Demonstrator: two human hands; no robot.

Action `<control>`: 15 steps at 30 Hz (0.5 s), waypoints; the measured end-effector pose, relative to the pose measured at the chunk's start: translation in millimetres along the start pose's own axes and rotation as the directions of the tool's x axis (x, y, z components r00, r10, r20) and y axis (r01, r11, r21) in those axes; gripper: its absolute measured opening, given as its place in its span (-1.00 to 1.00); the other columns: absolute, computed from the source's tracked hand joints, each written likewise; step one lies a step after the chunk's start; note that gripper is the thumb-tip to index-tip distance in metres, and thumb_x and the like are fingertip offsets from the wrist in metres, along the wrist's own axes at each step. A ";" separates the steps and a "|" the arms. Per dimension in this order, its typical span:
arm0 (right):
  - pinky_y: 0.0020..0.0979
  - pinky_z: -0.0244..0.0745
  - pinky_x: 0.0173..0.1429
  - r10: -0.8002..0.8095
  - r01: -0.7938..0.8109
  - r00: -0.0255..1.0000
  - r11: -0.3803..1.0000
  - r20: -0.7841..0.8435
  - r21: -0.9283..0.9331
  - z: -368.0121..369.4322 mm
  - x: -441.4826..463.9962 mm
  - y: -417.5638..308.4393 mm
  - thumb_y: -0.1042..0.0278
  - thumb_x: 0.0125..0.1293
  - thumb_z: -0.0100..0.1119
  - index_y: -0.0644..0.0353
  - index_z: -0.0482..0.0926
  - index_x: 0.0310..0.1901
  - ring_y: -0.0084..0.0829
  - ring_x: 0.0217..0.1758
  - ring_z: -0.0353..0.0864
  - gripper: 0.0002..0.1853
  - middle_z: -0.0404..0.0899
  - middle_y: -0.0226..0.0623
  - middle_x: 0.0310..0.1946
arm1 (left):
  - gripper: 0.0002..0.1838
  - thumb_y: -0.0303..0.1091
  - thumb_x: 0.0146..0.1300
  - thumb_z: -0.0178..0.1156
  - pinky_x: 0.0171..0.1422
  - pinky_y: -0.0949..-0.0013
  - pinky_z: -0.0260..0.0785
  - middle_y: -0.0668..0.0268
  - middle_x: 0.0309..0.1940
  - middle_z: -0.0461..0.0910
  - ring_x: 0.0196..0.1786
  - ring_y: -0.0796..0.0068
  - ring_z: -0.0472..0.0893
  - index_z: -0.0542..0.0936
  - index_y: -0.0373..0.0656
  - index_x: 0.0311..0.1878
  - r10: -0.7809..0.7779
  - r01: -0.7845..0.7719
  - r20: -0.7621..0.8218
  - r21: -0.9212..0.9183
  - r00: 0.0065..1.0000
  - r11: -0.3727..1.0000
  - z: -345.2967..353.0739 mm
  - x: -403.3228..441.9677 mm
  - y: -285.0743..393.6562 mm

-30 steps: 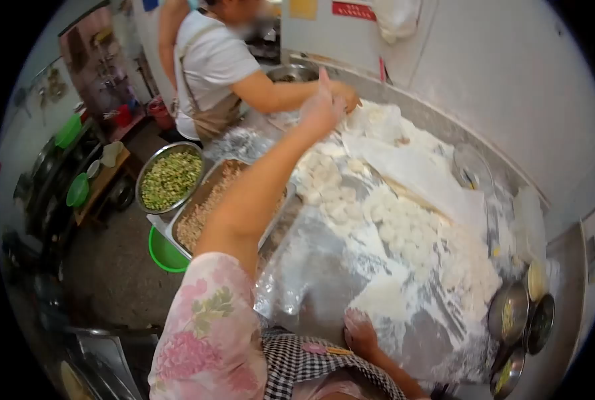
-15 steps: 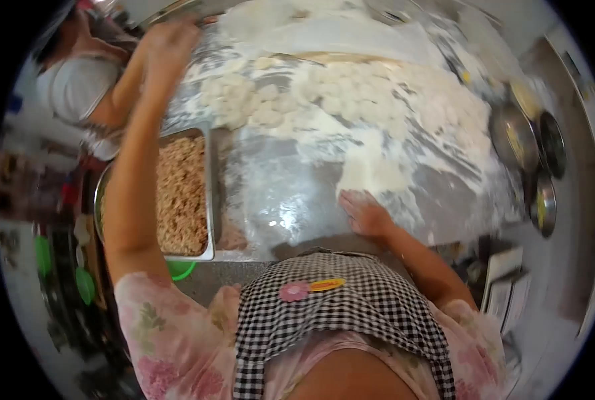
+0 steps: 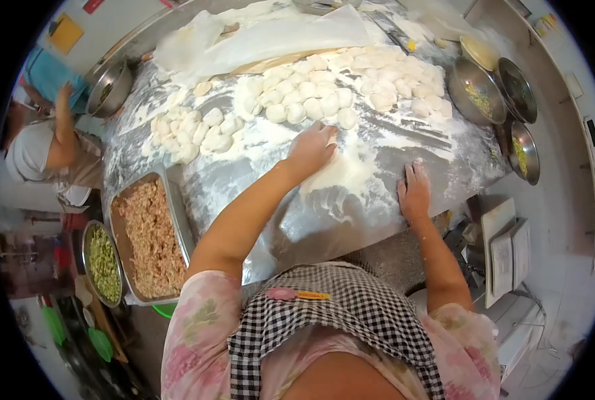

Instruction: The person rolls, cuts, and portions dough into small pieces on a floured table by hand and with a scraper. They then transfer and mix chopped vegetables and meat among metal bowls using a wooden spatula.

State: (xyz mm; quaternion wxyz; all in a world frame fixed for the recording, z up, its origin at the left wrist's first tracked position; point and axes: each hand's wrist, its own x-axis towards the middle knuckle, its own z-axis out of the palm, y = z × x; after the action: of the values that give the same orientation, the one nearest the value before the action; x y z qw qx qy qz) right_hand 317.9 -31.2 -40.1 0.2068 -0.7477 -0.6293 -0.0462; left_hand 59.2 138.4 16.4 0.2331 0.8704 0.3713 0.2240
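Observation:
My left hand (image 3: 313, 152) is over the pile of white flour (image 3: 341, 175) in the middle of the metal table (image 3: 244, 183). Its fingers are curled downward, and what they hold, if anything, is hidden. Just beyond it lie several round, floured dough pieces (image 3: 296, 112), the closest near the fingertips. My right hand (image 3: 414, 190) rests flat near the table's front edge, right of the flour, with its fingers stretched out and nothing in them.
A metal tray of minced filling (image 3: 151, 233) stands at left, beside a bowl of chopped greens (image 3: 104, 265). More dough pieces (image 3: 194, 133) lie farther back, before a white cloth (image 3: 277, 43). Metal bowls (image 3: 474, 90) line the right edge. Another person (image 3: 37, 150) stands at far left.
My left hand has come from the far left, raised, down to the flour in the middle. The right hand has shifted off the flour to the right. The whole view has turned.

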 end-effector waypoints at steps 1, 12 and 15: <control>-0.10 0.16 0.30 0.002 -0.001 1.000 1.000 0.017 -0.029 2.2 17.2 -0.7 0.34 0.20 0.03 0.25 0.39 0.14 0.03 0.26 0.26 -0.55 0.30 0.04 0.21 | -0.64 -0.32 0.12 0.12 0.03 0.14 0.36 0.13 -0.13 0.47 -0.08 0.06 0.50 0.48 -0.08 0.02 -0.009 0.008 0.025 0.038 1.000 0.999 1.3 29.1 -3.0; -0.12 0.17 0.31 0.039 -0.038 0.999 0.994 -0.003 0.106 8.9 36.7 4.8 0.45 0.11 0.02 0.29 0.43 0.08 0.00 0.24 0.30 -0.57 0.35 0.04 0.18 | -0.73 -0.55 -0.01 0.16 0.00 0.17 0.39 0.12 -0.16 0.44 -0.04 0.09 0.48 0.54 -0.13 -0.18 -0.029 0.032 0.049 -0.057 0.998 0.998 4.6 96.1 -26.3; -0.12 0.17 0.31 0.024 -0.022 1.000 0.996 -0.018 0.084 13.5 37.6 6.3 0.46 0.11 0.00 0.30 0.43 0.08 0.01 0.23 0.31 -0.57 0.35 0.04 0.17 | -0.73 -0.60 -0.08 0.16 0.01 0.18 0.39 0.13 -0.19 0.48 -0.07 0.06 0.48 0.53 -0.15 -0.24 0.130 -0.135 -0.198 -0.008 0.972 0.991 -58.3 24.7 -23.3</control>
State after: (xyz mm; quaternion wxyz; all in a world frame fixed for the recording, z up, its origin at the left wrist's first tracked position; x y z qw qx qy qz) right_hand 329.1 7.6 -41.6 0.2445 -0.7450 -0.6201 -0.0241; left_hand 29.2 185.2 54.5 0.1892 0.8643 0.3312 0.3280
